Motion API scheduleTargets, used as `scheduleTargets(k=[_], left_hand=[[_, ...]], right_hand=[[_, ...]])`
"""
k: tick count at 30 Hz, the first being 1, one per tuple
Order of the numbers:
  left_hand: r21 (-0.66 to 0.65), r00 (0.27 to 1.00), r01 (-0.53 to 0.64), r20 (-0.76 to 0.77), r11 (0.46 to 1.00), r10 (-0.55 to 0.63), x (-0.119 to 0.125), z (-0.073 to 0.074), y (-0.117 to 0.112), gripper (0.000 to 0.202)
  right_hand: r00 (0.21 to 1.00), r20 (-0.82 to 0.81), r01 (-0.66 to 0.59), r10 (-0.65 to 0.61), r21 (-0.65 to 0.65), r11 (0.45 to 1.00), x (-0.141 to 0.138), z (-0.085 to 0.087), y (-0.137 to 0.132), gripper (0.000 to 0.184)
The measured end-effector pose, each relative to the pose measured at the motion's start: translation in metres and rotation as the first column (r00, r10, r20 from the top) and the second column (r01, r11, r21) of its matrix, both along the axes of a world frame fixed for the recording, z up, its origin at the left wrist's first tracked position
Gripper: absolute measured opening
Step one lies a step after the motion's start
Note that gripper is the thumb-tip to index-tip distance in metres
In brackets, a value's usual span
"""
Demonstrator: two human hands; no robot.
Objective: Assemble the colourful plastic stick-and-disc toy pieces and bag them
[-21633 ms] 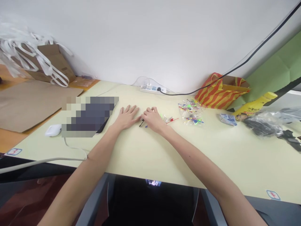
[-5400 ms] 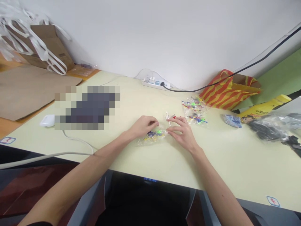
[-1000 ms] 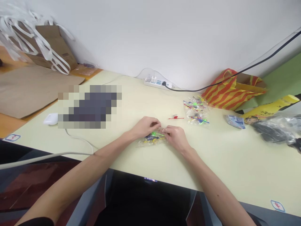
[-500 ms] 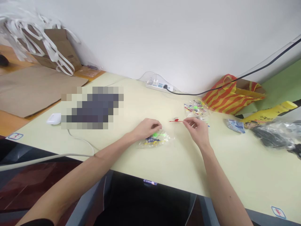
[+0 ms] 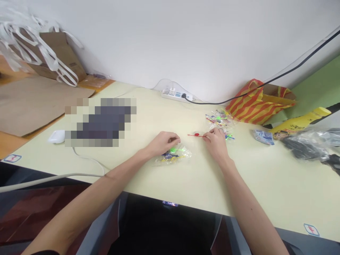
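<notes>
My right hand (image 5: 215,141) pinches one end of a thin red plastic stick (image 5: 195,135), which points left just over or on the table. Beside the stick lies a small round red piece (image 5: 196,134). My left hand (image 5: 164,142) is closed, its fingers curled toward the thumb, at the top edge of a clear plastic bag (image 5: 187,154). Whether those fingers grip the bag is too small to tell. Green, blue and yellow plastic pieces (image 5: 174,156) show inside that bag. Behind my right hand is another clear bag of small coloured pieces (image 5: 219,118), partly hidden by the hand.
A power strip (image 5: 176,95) with a black cable stands against the wall. To the right are a striped bag (image 5: 259,104), a yellow bottle-shaped pack (image 5: 300,124) and a blue-white packet (image 5: 263,137). A blurred dark object (image 5: 103,122) and a white case (image 5: 56,136) lie left.
The view has shifted slightly. My right hand has turned a little, and the red stick in it now tilts slightly. My left hand stays at the near bag.
</notes>
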State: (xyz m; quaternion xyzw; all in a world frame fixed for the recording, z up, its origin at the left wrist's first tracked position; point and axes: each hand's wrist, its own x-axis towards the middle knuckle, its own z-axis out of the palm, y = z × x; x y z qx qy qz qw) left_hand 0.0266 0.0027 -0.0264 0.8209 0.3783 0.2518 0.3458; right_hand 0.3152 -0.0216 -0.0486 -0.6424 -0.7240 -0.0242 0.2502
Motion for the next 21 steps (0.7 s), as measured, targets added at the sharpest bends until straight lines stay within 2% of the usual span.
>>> scheduleTargets(k=[2, 4, 5, 7, 8, 10, 14, 17, 21], left_hand=[[-0.003, 1.0, -0.004, -0.003, 1.0, 0.004, 0.0, 0.0, 0.0, 0.027], [-0.008, 1.0, -0.008, -0.003, 1.0, 0.008, -0.001, -0.001, 0.001, 0.027], [-0.011, 1.0, -0.01, -0.002, 1.0, 0.01, -0.001, -0.001, 0.001, 0.028], [-0.017, 1.0, -0.015, 0.001, 1.0, 0.015, 0.0, -0.001, 0.001, 0.028], [-0.019, 1.0, -0.018, 0.002, 1.0, 0.018, 0.0, -0.001, 0.001, 0.029], [-0.023, 1.0, -0.024, 0.006, 0.999, 0.024, 0.0, -0.001, 0.001, 0.029], [-0.023, 1.0, -0.028, 0.006, 0.999, 0.028, 0.001, 0.001, 0.001, 0.03], [-0.025, 1.0, -0.022, -0.012, 0.999, 0.022, 0.003, 0.004, 0.0, 0.03], [-0.021, 0.999, -0.024, -0.03, 0.999, 0.023, 0.004, 0.006, -0.002, 0.029]], right_hand=[[0.988, -0.144, -0.051, 0.05, -0.003, 0.999, 0.007, 0.012, -0.008, 0.023], [0.933, -0.347, -0.129, 0.098, -0.066, 0.99, 0.016, 0.027, -0.02, 0.025], [0.892, -0.437, -0.188, 0.116, -0.124, 0.974, 0.021, 0.035, -0.026, 0.026], [0.835, -0.528, -0.331, 0.156, -0.254, 0.909, 0.028, 0.05, -0.038, 0.031], [0.828, -0.532, -0.38, 0.174, -0.307, 0.873, 0.03, 0.055, -0.042, 0.031], [0.839, -0.506, -0.414, 0.198, -0.358, 0.837, 0.029, 0.061, -0.047, 0.029], [0.874, -0.426, -0.404, 0.234, -0.37, 0.837, 0.013, 0.061, -0.048, 0.026], [0.865, -0.407, -0.443, 0.294, -0.342, 0.829, -0.001, 0.059, -0.047, 0.023], [0.873, -0.365, -0.436, 0.324, -0.286, 0.853, -0.013, 0.058, -0.048, 0.019]])
